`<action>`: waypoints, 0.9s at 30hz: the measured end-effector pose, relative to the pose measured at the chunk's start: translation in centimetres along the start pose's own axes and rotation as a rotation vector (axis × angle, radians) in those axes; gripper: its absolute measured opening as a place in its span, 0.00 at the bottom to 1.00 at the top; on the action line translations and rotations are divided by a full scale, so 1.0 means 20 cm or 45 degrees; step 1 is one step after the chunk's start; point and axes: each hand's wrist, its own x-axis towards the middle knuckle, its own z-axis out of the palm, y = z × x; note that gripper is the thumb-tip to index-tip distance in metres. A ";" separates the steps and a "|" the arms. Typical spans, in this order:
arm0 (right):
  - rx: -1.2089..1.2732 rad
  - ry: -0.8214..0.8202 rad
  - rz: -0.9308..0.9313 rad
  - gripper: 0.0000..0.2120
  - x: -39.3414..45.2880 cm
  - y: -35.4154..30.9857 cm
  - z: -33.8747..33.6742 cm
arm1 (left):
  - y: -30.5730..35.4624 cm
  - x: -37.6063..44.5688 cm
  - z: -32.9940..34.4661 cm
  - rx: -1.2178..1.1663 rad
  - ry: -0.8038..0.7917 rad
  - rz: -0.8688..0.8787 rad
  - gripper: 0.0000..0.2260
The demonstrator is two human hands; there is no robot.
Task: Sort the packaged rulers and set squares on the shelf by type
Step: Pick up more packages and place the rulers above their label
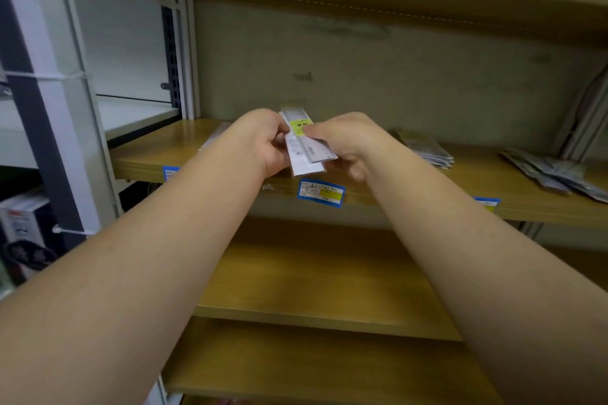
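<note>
1. The left hand (263, 141) curls round the left edge of a small bundle of packaged rulers (304, 145), fingers tucked behind the packs.
2. The right hand (345, 141) pinches the same bundle from the right, thumb lying on the yellow label (300, 126) of the top pack.
3. The bundle is held above the front of the middle wooden shelf (184, 148), between the two hands. Its long axis runs away from the person, the far end tipped up toward the back wall and the near end fanned out slightly to the right.
4. How many packs the bundle holds cannot be told; the print on them is too blurred to read.
5. On the shelf edge just below the hands sits a blue price tag (320, 192); a second blue tag (170, 172) is partly hidden by the left forearm, and a third (487, 204) by the right.
6. To the right of the hands, a pile of clear packets (424, 149) lies flat on the shelf, its near part hidden by the right wrist.
7. Further right, well apart, another heap of packets (556, 174) runs out of the frame; their type is hard to make out.
8. A pale packet edge (214, 138) peeps out behind the left wrist.
9. At far left stands a white metal rack (65, 82), with a boxed item (23, 233) low down, cut off by the frame.
</note>
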 end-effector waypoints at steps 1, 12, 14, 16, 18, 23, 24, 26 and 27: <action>-0.012 0.001 -0.003 0.08 0.01 0.01 0.00 | -0.01 0.00 0.01 0.032 -0.006 0.010 0.10; 0.134 0.251 0.012 0.13 0.16 0.04 -0.15 | 0.02 0.00 -0.02 0.018 0.054 0.023 0.14; 0.078 0.319 0.011 0.13 0.20 0.06 -0.17 | 0.02 -0.01 -0.03 0.017 0.047 0.028 0.12; 0.012 0.379 0.030 0.11 0.25 0.09 -0.18 | 0.02 -0.01 -0.03 0.018 0.047 0.033 0.09; -0.066 0.412 0.076 0.07 0.29 0.12 -0.19 | 0.03 -0.01 -0.04 0.018 0.054 0.036 0.09; -0.369 0.408 0.100 0.03 0.36 0.16 -0.16 | 0.05 0.01 -0.06 -0.026 0.056 0.014 0.06; -0.479 0.392 0.086 0.03 0.35 0.15 -0.15 | 0.05 0.01 -0.07 -0.038 0.058 0.006 0.05; -0.745 0.347 0.049 0.04 0.34 0.12 -0.14 | 0.06 0.02 -0.08 -0.067 0.055 -0.007 0.05; -0.860 0.328 0.032 0.04 0.32 0.11 -0.13 | 0.05 0.02 -0.08 -0.069 0.049 -0.010 0.05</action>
